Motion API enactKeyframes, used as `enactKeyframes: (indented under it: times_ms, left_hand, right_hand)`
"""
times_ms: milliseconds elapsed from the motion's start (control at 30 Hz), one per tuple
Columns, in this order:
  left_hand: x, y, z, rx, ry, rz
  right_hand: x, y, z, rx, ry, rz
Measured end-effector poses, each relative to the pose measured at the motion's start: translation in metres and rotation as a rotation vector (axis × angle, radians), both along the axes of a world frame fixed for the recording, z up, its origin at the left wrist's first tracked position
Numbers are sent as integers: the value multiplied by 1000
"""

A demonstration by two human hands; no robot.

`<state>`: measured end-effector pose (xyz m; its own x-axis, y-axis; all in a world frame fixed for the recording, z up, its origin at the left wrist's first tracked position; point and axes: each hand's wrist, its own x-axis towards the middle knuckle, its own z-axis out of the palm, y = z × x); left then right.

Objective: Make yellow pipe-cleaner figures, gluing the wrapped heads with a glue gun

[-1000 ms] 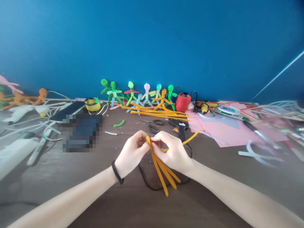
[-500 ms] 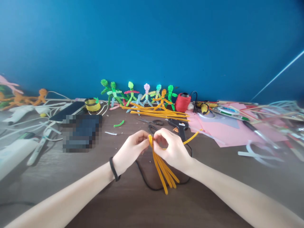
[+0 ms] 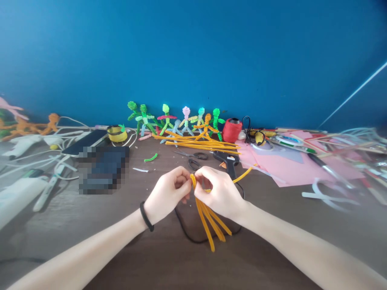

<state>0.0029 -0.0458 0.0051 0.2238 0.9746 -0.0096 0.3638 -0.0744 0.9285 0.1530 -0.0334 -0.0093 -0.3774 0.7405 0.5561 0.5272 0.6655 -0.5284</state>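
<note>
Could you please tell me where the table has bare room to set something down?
Bare patches lie between the right forearm and the pink paper, between the left forearm and the pixelated device, and between the forearms, below the held orange stems. It is crowded along the blue wall: figures, loose orange stems.

Left hand (image 3: pixel 165 194) and right hand (image 3: pixel 223 194) pinch close together.

Colourful pipe-cleaner figures (image 3: pixel 186 110) stand in a row before the blue wall (image 3: pixel 193 52), a red spool (image 3: pixel 232 131) just beyond their right end. Pink paper sheets (image 3: pixel 288 170) overlap farther right. On the left lie a yellow-banded round container (image 3: pixel 117 135), a dark-screened device (image 3: pixel 86 141) and a white marker (image 3: pixel 50 191).
</note>
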Motion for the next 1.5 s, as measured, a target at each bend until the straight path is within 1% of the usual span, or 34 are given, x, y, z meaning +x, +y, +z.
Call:
enactKeyframes:
  times_ms: [67, 133, 167, 233, 300, 433, 533, 600, 700, 767, 900, 1033, 1167, 1233, 1367, 1500]
  left_hand:
    - [0, -1, -1, 112, 137, 13]
    - [-1, -2, -2, 184, 231, 23]
    - [-1, -2, -3, 192, 248, 24]
    - [-1, -2, -2, 156, 212, 15]
    - [0, -1, -1, 69, 91, -3]
    - [2, 0, 2, -141, -264, -32]
    - [3, 1, 0, -296, -516, -55]
    - [2, 2, -2, -416, -657, -98]
    - [0, 3, -4, -566, -798, -191]
    - [-1, 4, -4, -628, -846, -218]
    - [-1, 4, -3, -698, -885, -187]
    - [-2, 6, -5, -685, -861, -157]
    - [-5, 8, -6, -707, -796, -176]
    - [-6, 9, -7, -679, -759, -201]
    - [-7, 8, -7, -634, -731, -233]
    - [-6, 8, -8, -630, -732, -225]
  right_hand:
    - [-1, -1, -1, 13, -22, -11]
    - [-2, -1, -2, 19, -38, -12]
    - [-3, -1, -2, 17, -40, -9]
    - [-3, -1, -2, 8, -35, -2]
    - [-3, -1, -1, -8, -17, 8]
    - [-1, 0, 2, -55, 37, 45]
    - [0, 1, 4, -121, 85, 82]
    - [0, 2, 5, -175, 128, 106]
    - [1, 3, 6, -272, 211, 158]
    - [2, 4, 5, -342, 261, 195]
    - [4, 7, 4, -498, 326, 256]
    - [4, 11, 6, -678, 434, 318]
    - [4, 13, 9, -876, 587, 390]
    - [5, 13, 9, -983, 637, 416]
    - [8, 16, 9, -1127, 649, 477]
    - [10, 17, 10, -1232, 653, 506]
